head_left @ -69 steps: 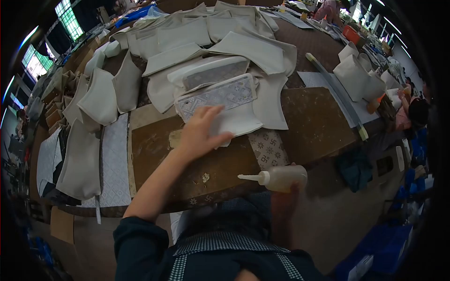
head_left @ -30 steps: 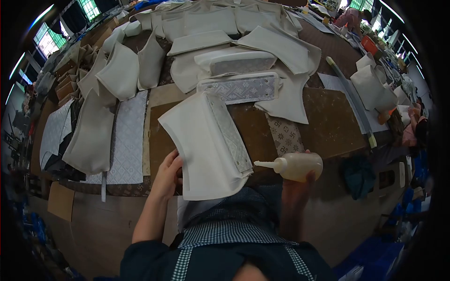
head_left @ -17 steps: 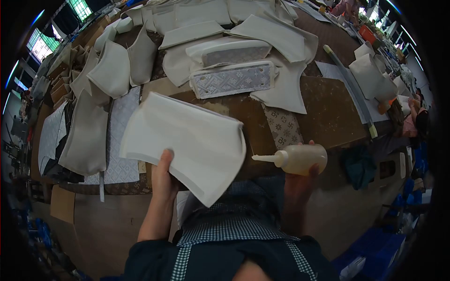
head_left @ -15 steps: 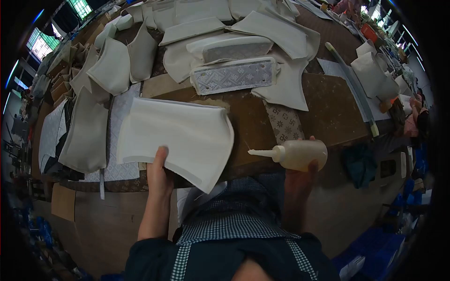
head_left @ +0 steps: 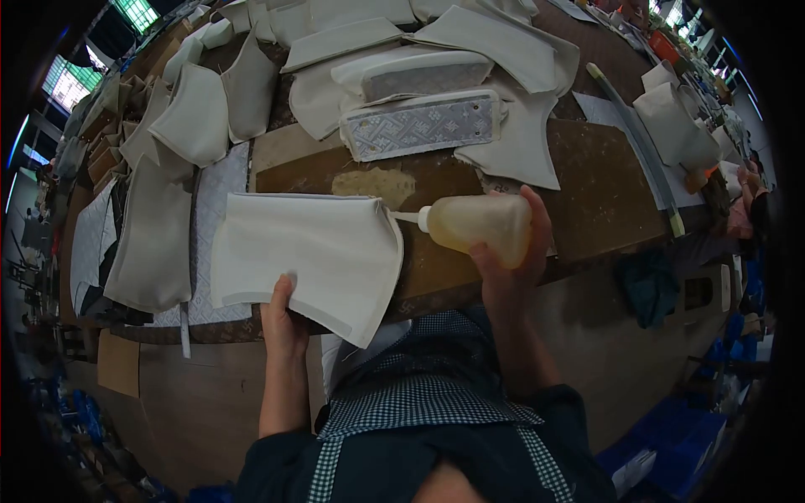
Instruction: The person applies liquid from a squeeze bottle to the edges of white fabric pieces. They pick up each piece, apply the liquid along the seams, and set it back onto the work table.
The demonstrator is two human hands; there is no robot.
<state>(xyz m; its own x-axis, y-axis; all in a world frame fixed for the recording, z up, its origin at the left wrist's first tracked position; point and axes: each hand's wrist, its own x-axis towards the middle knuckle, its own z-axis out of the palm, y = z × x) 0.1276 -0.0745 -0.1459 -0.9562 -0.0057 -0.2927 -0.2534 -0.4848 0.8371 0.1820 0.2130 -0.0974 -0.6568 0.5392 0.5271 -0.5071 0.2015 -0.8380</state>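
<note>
My left hand [head_left: 283,318] pinches the near edge of a white fabric panel [head_left: 306,251] that lies flat on the brown work board [head_left: 587,193], plain side up. My right hand [head_left: 510,260] grips a translucent squeeze bottle [head_left: 474,225] of pale glue, held sideways. The bottle's nozzle points left and its tip meets the upper right corner of the white panel. A patterned grey strip piece [head_left: 419,126] with a pale border lies further back on the board.
Several cream fabric pieces [head_left: 189,117] are piled across the far and left parts of the table. A quilted grey sheet [head_left: 220,210] lies under the panel's left side. A long pale ruler [head_left: 637,151] runs along the right. Another person [head_left: 746,201] sits at far right.
I drew the white panel off the pile, flipped it plain side up and laid it on the board. My right hand swung the bottle up and left until its nozzle reached the panel's corner.
</note>
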